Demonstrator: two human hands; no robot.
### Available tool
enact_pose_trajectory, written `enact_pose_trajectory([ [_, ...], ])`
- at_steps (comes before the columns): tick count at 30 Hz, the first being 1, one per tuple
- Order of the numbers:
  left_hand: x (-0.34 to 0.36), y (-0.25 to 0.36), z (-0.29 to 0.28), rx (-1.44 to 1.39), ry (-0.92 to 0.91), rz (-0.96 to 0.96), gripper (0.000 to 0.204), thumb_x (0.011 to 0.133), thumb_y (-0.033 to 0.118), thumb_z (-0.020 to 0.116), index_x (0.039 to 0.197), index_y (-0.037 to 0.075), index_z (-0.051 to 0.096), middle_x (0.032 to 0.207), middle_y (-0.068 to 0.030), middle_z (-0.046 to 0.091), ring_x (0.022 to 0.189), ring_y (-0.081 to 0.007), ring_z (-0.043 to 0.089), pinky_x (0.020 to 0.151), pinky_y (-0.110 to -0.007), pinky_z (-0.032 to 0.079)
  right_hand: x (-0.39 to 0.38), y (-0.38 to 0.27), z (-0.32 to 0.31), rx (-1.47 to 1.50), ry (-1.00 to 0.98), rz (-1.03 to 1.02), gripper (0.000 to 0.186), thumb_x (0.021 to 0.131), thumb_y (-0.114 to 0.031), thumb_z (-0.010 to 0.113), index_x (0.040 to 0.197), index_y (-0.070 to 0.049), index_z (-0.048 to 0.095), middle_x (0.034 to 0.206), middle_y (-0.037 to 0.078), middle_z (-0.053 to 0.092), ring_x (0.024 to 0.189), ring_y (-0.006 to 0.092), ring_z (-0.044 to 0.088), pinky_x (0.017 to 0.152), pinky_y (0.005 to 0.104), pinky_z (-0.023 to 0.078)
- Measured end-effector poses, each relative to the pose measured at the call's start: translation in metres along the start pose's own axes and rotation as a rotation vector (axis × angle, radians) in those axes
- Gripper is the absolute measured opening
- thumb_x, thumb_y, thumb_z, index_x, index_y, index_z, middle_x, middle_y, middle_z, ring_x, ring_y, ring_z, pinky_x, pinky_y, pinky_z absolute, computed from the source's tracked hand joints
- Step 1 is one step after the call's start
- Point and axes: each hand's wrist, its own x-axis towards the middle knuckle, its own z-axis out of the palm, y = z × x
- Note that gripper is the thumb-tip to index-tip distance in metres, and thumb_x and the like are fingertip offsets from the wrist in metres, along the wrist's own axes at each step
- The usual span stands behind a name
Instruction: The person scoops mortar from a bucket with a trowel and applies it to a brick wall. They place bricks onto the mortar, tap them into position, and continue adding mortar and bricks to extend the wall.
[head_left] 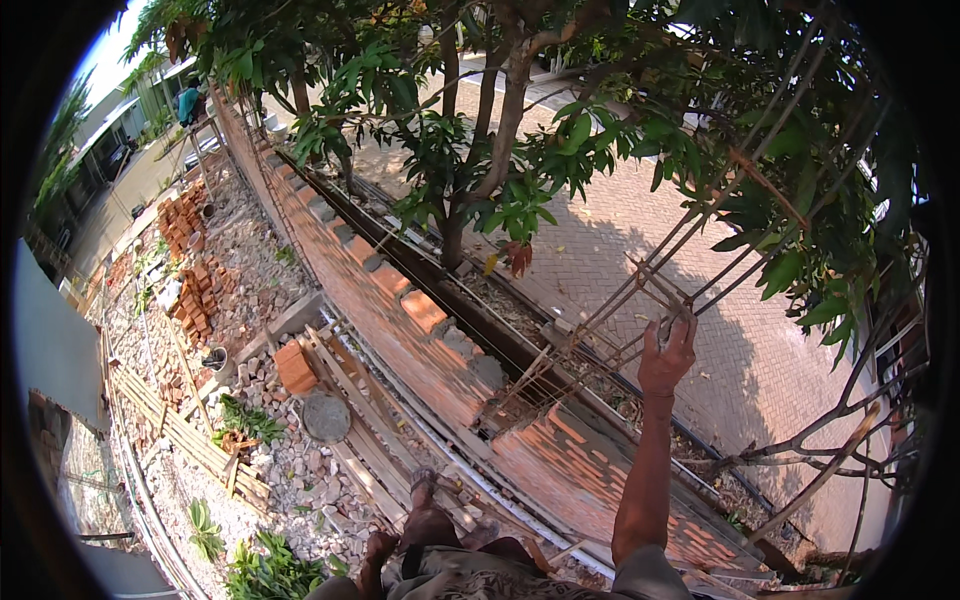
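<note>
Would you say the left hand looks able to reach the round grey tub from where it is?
Probably not without stooping or stepping: the round grey tub sits low among the rubble, ahead of the foot, while the left hand is beside the leg.

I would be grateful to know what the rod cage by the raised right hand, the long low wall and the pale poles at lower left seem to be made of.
Rod cage: probably steel, its thin bars rough and rust-brown.
Low wall: apparently matte fired-clay brick, orange-red and coursed.
Pale poles: bamboo or timber, tan and straight; the grain is too small to tell.
</note>
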Motion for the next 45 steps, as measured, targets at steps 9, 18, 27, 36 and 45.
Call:
enact_pose_trajectory([
  [9, 0.05, -0.082, -0.014, -0.134, 0.086, -0.021, 0.026, 0.09, 0.029, 0.052, 0.075, 0.01, 0.061, 0.057, -0.0035, 0.057, 0.052, -0.0225, 0.06, 0.048, -0.038, 0.044, -0.001, -0.012, 0.002, -0.021, -0.011, 0.075, 0.031, 0.084, -0.004, 0.062, 0.113, 0.004, 0.057, 0.109, 0.026, 0.058, 0.086, 0.0418, 0.06, 0.068, 0.0466, 0.048],
  [18, 0.104, -0.163, -0.036, -0.937, 0.07, -0.425, 0.034, 0.085, 0.036, 0.054, 0.061, 0.013, 0.061, 0.054, -0.0068, 0.056, 0.049, -0.0267, 0.055, 0.046, -0.043, 0.037, -0.01, -0.01, 0.008, -0.066, -0.002, 0.23, 0.033, 0.087, -0.006, 0.061, 0.117, 0.005, 0.056, 0.113, 0.025, 0.059, 0.099, 0.0418, 0.059, 0.083, 0.0465, 0.046],
  [27, 0.136, -0.198, -0.035, -0.701, -0.155, -0.412, 0.024, 0.084, 0.029, 0.056, 0.075, 0.008, 0.065, 0.064, -0.0142, 0.063, 0.062, -0.0334, 0.065, 0.053, -0.047, 0.05, -0.021, 0.003, 0.008, -0.118, 0.006, 0.309, 0.032, 0.088, -0.009, 0.06, 0.116, 0.007, 0.056, 0.114, 0.026, 0.059, 0.103, 0.043, 0.057, 0.088, 0.048, 0.044],
  [36, 0.147, -0.164, -0.066, -0.088, 0.132, 0.059, 0.037, 0.088, 0.028, 0.057, 0.056, 0.011, 0.055, 0.054, -0.0109, 0.056, 0.055, -0.0307, 0.06, 0.05, -0.044, 0.044, -0.027, 0.011, 0.011, -0.211, -0.001, 0.27, 0.033, 0.09, -0.014, 0.059, 0.114, 0.008, 0.057, 0.114, 0.026, 0.06, 0.104, 0.0439, 0.056, 0.088, 0.0493, 0.043],
  [45, 0.115, -0.132, -0.05, -0.741, -0.032, -0.267, 0.024, 0.086, 0.025, 0.055, 0.065, 0.013, 0.06, 0.056, -0.0088, 0.057, 0.057, -0.0294, 0.062, 0.051, -0.043, 0.046, -0.011, -0.013, 0.011, -0.192, 0.023, 0.209, 0.039, 0.093, -0.02, 0.058, 0.119, 0.009, 0.053, 0.107, 0.027, 0.058, 0.094, 0.04, 0.056, 0.081, 0.0471, 0.044],
])
